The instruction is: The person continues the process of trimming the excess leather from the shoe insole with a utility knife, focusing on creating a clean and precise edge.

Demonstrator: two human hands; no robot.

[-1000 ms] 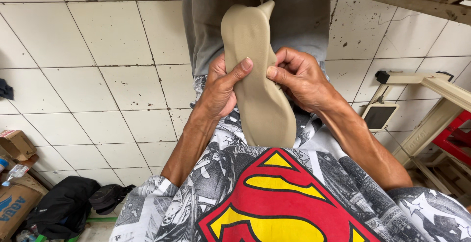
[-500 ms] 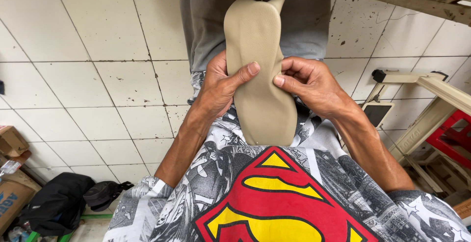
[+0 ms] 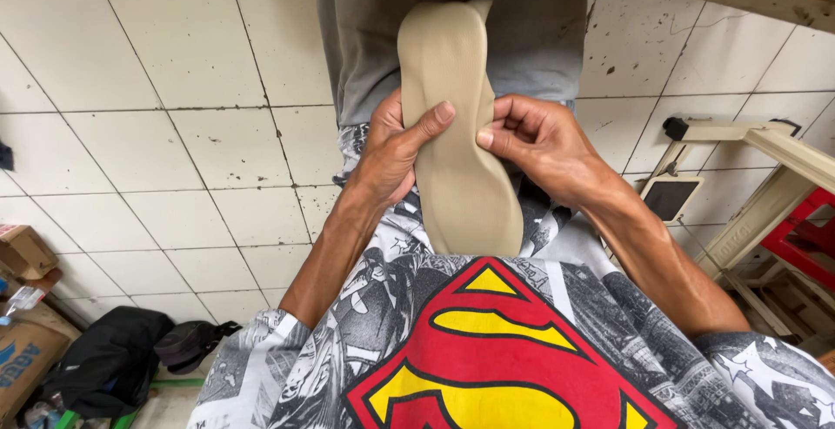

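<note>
Both hands grip a tan shoe sole [image 3: 459,133] held upright over the lap. The left hand [image 3: 391,155] clasps its left edge, thumb across the face. The right hand [image 3: 539,142] pinches the right edge.

Even, bright diffuse daylight, soft shadows, no glare. Sharp centre; wide-angle bending at the edges, no motion blur.

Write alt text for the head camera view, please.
Two hands, left and right, hold a beige shoe sole upright over the lap, thumbs pressing its face. White floor tiles lie below.
</note>
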